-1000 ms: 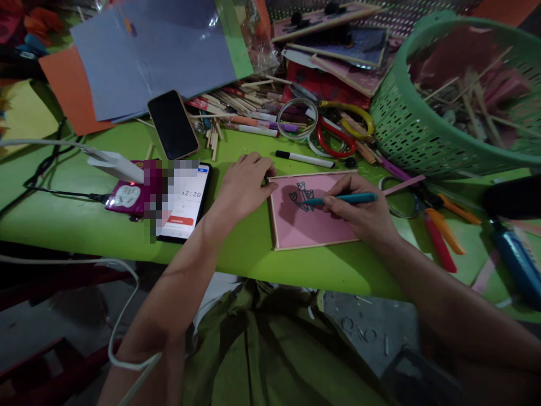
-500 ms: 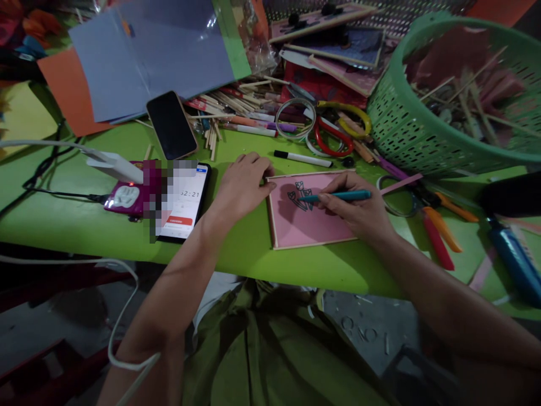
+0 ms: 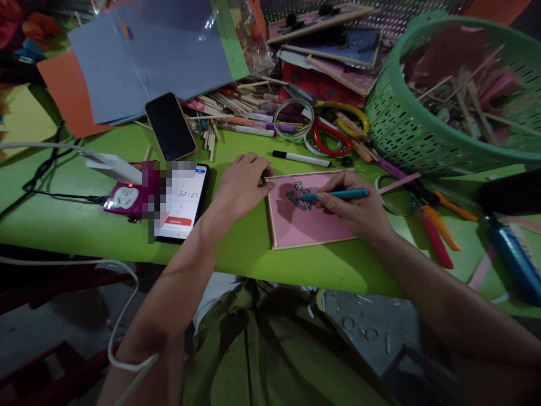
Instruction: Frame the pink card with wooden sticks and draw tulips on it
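Note:
A teal felt-tip pen (image 3: 346, 194) is pinched in my right hand (image 3: 359, 211), its tip on a dark drawing of flowers (image 3: 299, 197). The drawing is on a pink card (image 3: 313, 228) edged with thin wooden sticks, lying flat on the green table (image 3: 253, 254). My left hand (image 3: 243, 186) rests on the table at the card's left side, fingers stretched out and thumb at the upper left corner. Nothing shows in that hand. Part of the card's right side is hidden under my right hand. A black-capped white marker (image 3: 301, 158) lies just behind the card.
Two phones (image 3: 171, 127) and a purple device (image 3: 127, 197) with cables are on the left. Behind lie wooden sticks, pens, a tape roll (image 3: 294, 119) and coloured paper sheets (image 3: 156, 56). A green basket (image 3: 386, 113) stands back right; pliers (image 3: 437, 237) and a blue tube (image 3: 513, 259) lie right.
Both hands hold nearly the same places. The whole view has shifted slightly; the pen tip stays on the drawing with hardly any visible movement.

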Tool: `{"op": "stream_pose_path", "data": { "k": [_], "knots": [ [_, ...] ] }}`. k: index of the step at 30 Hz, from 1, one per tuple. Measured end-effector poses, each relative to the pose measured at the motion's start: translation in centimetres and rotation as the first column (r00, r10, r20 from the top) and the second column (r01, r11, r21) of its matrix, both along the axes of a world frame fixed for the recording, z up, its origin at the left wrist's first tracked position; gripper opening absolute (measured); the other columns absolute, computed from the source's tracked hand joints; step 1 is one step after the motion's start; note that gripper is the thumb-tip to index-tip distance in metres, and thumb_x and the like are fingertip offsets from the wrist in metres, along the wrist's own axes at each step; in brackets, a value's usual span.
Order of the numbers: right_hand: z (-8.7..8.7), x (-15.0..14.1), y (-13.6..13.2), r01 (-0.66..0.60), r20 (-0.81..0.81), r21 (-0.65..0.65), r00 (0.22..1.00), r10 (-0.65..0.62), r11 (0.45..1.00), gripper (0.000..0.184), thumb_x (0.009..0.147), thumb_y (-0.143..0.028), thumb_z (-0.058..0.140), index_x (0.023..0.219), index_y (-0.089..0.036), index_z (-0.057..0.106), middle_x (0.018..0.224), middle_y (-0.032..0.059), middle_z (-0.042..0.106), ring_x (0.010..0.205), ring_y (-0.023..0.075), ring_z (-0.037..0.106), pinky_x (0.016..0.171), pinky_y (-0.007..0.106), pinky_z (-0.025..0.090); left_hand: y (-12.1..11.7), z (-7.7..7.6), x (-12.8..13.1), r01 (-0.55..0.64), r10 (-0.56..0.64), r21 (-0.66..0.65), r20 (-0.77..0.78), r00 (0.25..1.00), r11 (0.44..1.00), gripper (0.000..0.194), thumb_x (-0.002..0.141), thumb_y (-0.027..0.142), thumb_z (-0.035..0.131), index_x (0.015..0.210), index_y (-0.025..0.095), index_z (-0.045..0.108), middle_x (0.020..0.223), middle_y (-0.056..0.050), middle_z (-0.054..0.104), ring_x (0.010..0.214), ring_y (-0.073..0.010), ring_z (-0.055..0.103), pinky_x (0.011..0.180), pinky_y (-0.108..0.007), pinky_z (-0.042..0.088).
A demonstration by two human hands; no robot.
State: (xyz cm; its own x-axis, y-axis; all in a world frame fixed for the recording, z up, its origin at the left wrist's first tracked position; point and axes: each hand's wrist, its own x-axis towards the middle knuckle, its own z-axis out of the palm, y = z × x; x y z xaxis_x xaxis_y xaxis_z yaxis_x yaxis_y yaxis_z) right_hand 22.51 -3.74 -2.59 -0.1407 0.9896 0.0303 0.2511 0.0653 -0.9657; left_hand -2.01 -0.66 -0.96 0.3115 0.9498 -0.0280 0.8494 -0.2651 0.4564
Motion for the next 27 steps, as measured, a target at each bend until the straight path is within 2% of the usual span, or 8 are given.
{"op": "stream_pose_path", "data": {
  "k": [5, 12, 17, 27],
  "knots": [
    [0.07, 0.05, -0.03, -0.015, 0.001, -0.013, 1.0, 0.015, 1.0, 0.042, 0.076, -0.065, 0.087, 0.078, -0.03, 0.065, 0.071, 0.0008, 0.066, 0.062, 0.0195, 0.061, 0.056, 0.036, 0.053, -0.03, 0.07, 0.03, -0.007, 0.007, -0.009, -0.008, 1.0, 1.0, 0.017, 0.095, 0.025, 0.067, 0.111, 0.019, 0.072, 0.12, -0.01, 0.07, 0.117, -0.0296, 0.06, 0.102, -0.044, 0.048],
    [0.04, -0.01, 0.12, -0.027, -0.026, 0.01, 0.999, 0.027, 1.0, 0.04, 0.077, -0.058, 0.088, 0.077, -0.025, 0.065, 0.069, -0.0019, 0.065, 0.06, 0.0152, 0.061, 0.055, 0.03, 0.049, -0.03, 0.17, 0.09, -0.014, 0.014, -0.023, -0.005, 1.0, 1.0, 0.016, 0.095, 0.024, 0.068, 0.11, 0.019, 0.072, 0.119, -0.01, 0.07, 0.117, -0.0292, 0.061, 0.102, -0.043, 0.048],
    [0.09, 0.0, 0.08, -0.034, -0.02, 0.003, 0.999, 0.034, 0.999, 0.034, 0.08, -0.05, 0.088, 0.077, -0.026, 0.064, 0.068, -0.0023, 0.064, 0.061, 0.0153, 0.06, 0.056, 0.03, 0.05, -0.07, 0.17, 0.02, -0.011, 0.011, -0.011, -0.007, 1.0, 1.0, 0.017, 0.095, 0.024, 0.067, 0.111, 0.019, 0.072, 0.119, -0.01, 0.069, 0.116, -0.0297, 0.061, 0.102, -0.045, 0.048],
    [0.34, -0.02, 0.03, -0.018, -0.043, -0.038, 0.999, 0.016, 0.999, 0.039, 0.075, -0.055, 0.09, 0.074, -0.026, 0.063, 0.065, -0.0024, 0.065, 0.058, 0.0148, 0.06, 0.052, 0.029, 0.048, -0.01, 0.02, -0.01, -0.014, 0.014, -0.003, 0.01, 1.0, 1.0, 0.017, 0.093, 0.024, 0.068, 0.11, 0.02, 0.072, 0.117, -0.01, 0.069, 0.115, -0.0293, 0.061, 0.101, -0.045, 0.048]
  ]
}}
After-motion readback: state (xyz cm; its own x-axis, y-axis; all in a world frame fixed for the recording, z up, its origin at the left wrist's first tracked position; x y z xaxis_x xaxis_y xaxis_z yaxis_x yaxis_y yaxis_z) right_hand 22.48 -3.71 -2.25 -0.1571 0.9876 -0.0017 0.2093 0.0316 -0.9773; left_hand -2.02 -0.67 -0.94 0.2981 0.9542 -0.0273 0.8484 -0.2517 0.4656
